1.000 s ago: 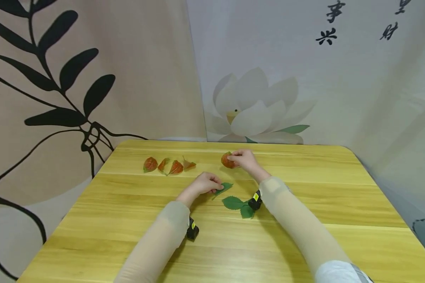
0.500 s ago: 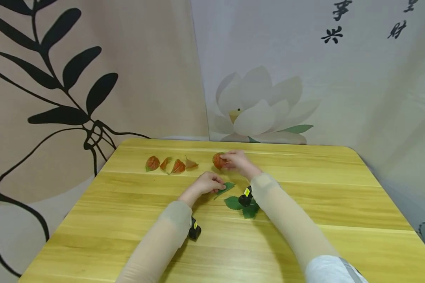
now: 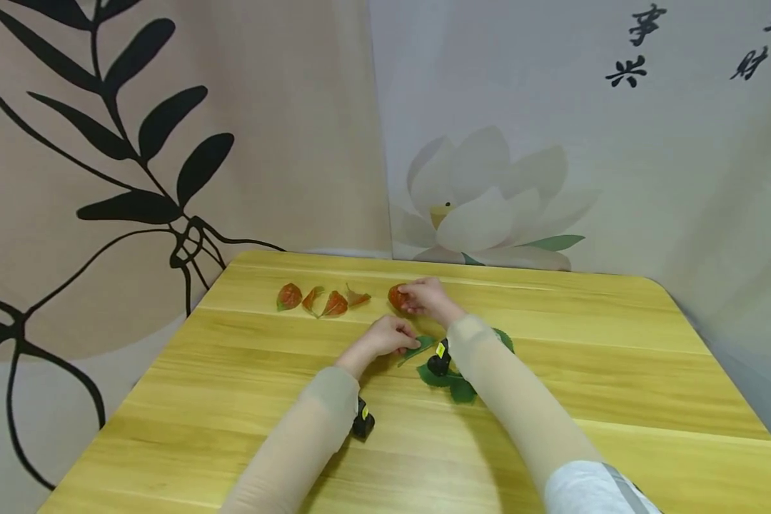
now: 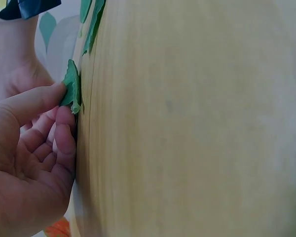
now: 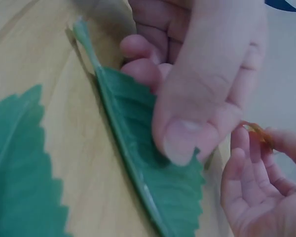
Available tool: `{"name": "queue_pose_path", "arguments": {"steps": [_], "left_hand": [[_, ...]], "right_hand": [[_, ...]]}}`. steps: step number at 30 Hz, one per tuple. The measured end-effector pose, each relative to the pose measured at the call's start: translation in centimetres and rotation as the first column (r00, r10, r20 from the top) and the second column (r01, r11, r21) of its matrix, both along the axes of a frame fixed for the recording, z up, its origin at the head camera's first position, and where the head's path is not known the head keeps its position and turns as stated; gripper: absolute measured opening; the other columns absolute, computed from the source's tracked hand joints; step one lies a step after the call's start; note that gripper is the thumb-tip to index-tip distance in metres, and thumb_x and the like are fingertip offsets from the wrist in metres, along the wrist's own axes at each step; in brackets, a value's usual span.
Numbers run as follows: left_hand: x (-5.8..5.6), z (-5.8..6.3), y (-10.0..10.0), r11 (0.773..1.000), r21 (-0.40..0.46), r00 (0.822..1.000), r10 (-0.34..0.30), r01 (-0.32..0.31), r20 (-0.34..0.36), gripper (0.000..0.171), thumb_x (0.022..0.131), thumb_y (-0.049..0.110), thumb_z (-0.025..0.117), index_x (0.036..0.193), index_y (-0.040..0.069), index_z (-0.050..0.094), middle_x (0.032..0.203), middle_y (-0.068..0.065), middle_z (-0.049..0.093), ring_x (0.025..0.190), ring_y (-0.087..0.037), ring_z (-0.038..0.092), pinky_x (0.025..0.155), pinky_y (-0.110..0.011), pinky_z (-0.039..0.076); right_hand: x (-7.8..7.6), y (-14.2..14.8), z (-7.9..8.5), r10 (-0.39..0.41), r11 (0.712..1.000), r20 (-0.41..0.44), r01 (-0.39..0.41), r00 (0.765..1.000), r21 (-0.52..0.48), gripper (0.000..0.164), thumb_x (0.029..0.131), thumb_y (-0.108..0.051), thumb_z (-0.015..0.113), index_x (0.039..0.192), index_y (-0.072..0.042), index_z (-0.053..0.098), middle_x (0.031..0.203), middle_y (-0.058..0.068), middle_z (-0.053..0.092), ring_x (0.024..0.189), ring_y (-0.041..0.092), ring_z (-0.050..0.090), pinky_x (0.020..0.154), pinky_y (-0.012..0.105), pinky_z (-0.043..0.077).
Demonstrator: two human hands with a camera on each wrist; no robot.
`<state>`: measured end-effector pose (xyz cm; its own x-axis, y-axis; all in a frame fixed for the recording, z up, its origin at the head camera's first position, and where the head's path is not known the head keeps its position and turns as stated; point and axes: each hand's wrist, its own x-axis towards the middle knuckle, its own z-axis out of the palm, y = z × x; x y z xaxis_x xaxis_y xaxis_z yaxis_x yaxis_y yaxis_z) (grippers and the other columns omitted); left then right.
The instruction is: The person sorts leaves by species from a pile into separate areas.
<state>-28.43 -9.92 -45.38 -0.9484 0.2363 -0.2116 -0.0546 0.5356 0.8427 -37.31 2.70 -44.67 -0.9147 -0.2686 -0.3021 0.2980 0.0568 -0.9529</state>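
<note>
Left hand point(image 3: 388, 335) pinching a green leaf point(image 3: 417, 348) between thumb and curled fingers, near the middle of the yellow table point(image 3: 231, 400). Right hand point(image 3: 424, 296) gripping an orange-red leaf point(image 3: 396, 297) in its fingertips, just right of a row of 4 orange leaves point(image 3: 321, 300). More green leaves point(image 3: 452, 382) partly hidden under the right forearm.

Risks, as a judgement: thin leaf slipping or creasing in the pinch; sleeve dragging the hidden green leaves; the row nudged out of line.

Against 1 second ago: orange-red leaf carried leftward, closer to the row; forearm now covering more green; left pinch unchanged.
</note>
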Motion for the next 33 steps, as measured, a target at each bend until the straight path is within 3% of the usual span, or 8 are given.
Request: {"name": "queue_pose_path", "arguments": {"steps": [7, 17, 26, 33], "left_hand": [[-0.1, 0.2, 0.1, 1.000, -0.001, 1.000, 0.002, -0.002, 0.005, 0.011, 0.086, 0.012, 0.074, 0.089, 0.002, 0.069, 0.070, -0.002, 0.061, 0.059, -0.012, 0.055, 0.056, -0.024, 0.046], [-0.1, 0.2, 0.6, 1.000, 0.003, 1.000, 0.004, -0.004, 0.014, 0.011, 0.085, 0.011, 0.074, 0.089, 0.002, 0.069, 0.070, -0.002, 0.060, 0.059, -0.012, 0.054, 0.055, -0.024, 0.047], [0.0, 0.1, 0.4, 1.000, 0.014, 1.000, 0.014, -0.014, 0.020, 0.011, 0.086, 0.011, 0.074, 0.090, 0.002, 0.070, 0.074, -0.002, 0.061, 0.061, -0.012, 0.055, 0.057, -0.024, 0.047], [0.1, 0.1, 0.2, 1.000, 0.005, 1.000, 0.018, -0.018, 0.013, 0.012, 0.086, 0.011, 0.073, 0.092, 0.001, 0.071, 0.074, -0.002, 0.062, 0.060, -0.012, 0.055, 0.057, -0.024, 0.047]], "right_hand": [[-0.3, -0.5, -0.1, 0.014, 1.000, -0.035, -0.013, 0.999, 0.025, 0.023, 0.092, -0.010, 0.066, 0.108, 0.006, 0.064, 0.077, 0.008, 0.068, 0.059, 0.014, 0.063, 0.061, 0.026, 0.053], [-0.2, -0.9, -0.1, 0.051, 0.997, -0.018, -0.050, 0.999, 0.060, 0.021, 0.091, -0.010, 0.066, 0.103, 0.008, 0.066, 0.074, 0.009, 0.068, 0.061, 0.016, 0.064, 0.060, 0.027, 0.054], [-0.3, -1.2, -0.1, 0.073, 0.992, -0.016, -0.071, 0.997, 0.105, 0.028, 0.092, -0.020, 0.067, 0.105, 0.005, 0.063, 0.075, 0.007, 0.063, 0.061, 0.015, 0.061, 0.058, 0.025, 0.052], [0.0, -1.0, 0.3, 0.100, 0.988, -0.014, -0.097, 0.995, 0.118, 0.034, 0.094, -0.025, 0.065, 0.109, 0.005, 0.063, 0.080, 0.007, 0.062, 0.064, 0.016, 0.060, 0.065, 0.027, 0.053]]}}
